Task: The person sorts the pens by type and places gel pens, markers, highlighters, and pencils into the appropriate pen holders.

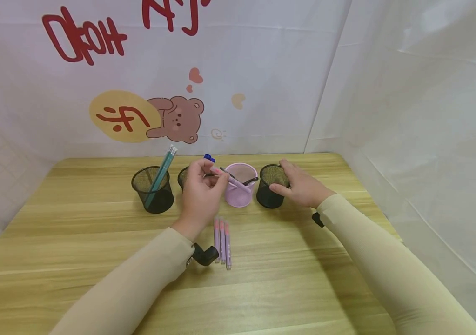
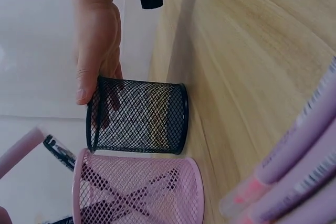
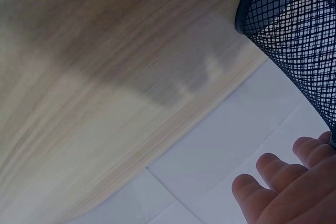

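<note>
Two hands are working over a wooden table (image 1: 74,218). The left hand (image 1: 200,193) is pinching a purple pen (image 1: 234,181), its tip over the pink mesh cup (image 1: 239,190). The right hand (image 1: 302,186), fingers relaxed, is resting against a black mesh cup (image 1: 272,186). Three purple pens (image 1: 223,242) are lying just beneath the left wrist.

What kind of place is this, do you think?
Probably a small staged desk booth: a wooden table walled by white sheets, a cartoon bear backdrop, and mesh pen holders, one pink, with purple pens lying loose.
</note>
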Available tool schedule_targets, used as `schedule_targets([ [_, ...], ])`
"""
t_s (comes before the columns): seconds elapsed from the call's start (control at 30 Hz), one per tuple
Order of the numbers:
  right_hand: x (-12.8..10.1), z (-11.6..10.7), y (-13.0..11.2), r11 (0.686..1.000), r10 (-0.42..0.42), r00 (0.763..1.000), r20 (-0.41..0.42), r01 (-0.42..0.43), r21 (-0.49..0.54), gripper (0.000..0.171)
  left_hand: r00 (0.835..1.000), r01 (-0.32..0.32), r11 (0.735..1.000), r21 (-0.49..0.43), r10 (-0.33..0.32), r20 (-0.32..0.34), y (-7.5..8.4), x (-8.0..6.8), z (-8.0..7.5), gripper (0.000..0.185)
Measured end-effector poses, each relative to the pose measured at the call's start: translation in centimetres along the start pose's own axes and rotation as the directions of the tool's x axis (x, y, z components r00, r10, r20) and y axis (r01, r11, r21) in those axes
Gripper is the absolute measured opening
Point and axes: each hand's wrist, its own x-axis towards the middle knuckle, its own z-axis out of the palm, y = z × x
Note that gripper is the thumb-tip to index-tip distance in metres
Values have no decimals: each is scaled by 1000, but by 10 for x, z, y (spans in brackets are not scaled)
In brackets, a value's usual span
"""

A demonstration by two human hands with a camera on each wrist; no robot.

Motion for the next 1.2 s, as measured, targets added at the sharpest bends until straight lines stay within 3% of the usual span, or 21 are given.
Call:
schedule_targets([
  [0.3,0,-1,-1,1000,1,1000,0,-1,0,99,994,-70,997,-16,68,-89,-8,5,19,36],
  [0.6,1,0,-1,1000,-13,1000,-11,13,1,97,992,-25,1000,-4,25,-123,-11,7,36,36],
  [0.87,1,0,-1,1000,-2,1000,-5,2,6,99,992,-43,998,-43,38,-116,-21,10,47,36],
  [1.2,0,-1,-3,1000,3,1000,7,-3,17,100,990,-107,989,105,116,-80,-27,9,55,34],
])
